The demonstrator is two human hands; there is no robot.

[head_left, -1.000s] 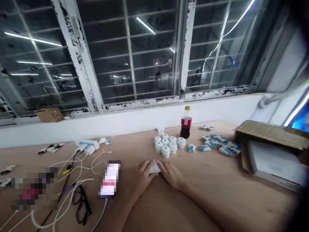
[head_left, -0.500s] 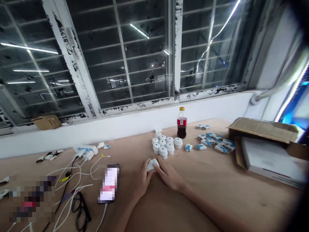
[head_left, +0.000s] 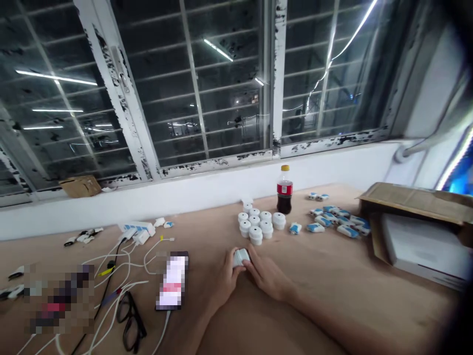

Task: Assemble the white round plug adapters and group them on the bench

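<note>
A small white plastic piece [head_left: 241, 257] sits between my two hands, just above or on the table in the middle. My left hand [head_left: 228, 273] is closed around its left side. From the right, my right hand [head_left: 263, 271] grips it with the thumb at its near edge. The piece's exact kind is hard to tell, as fingers cover its sides. Just beyond the hands stands a cluster of several white round plastic pieces [head_left: 255, 234], each with a small dark spot on top. Several white-and-blue small devices [head_left: 347, 230] lie farther right.
A cola bottle [head_left: 284, 192] stands behind the cluster. At right is an opened cardboard box [head_left: 414, 202] holding a white box [head_left: 424, 246]. To the left lie a phone [head_left: 173, 281], black glasses [head_left: 130, 323], a power strip [head_left: 136, 228] and tangled white cables [head_left: 127, 264].
The whole view has shifted slightly, so everything appears a little farther right. Both hands still hold the white piece, which appears turned a little.
</note>
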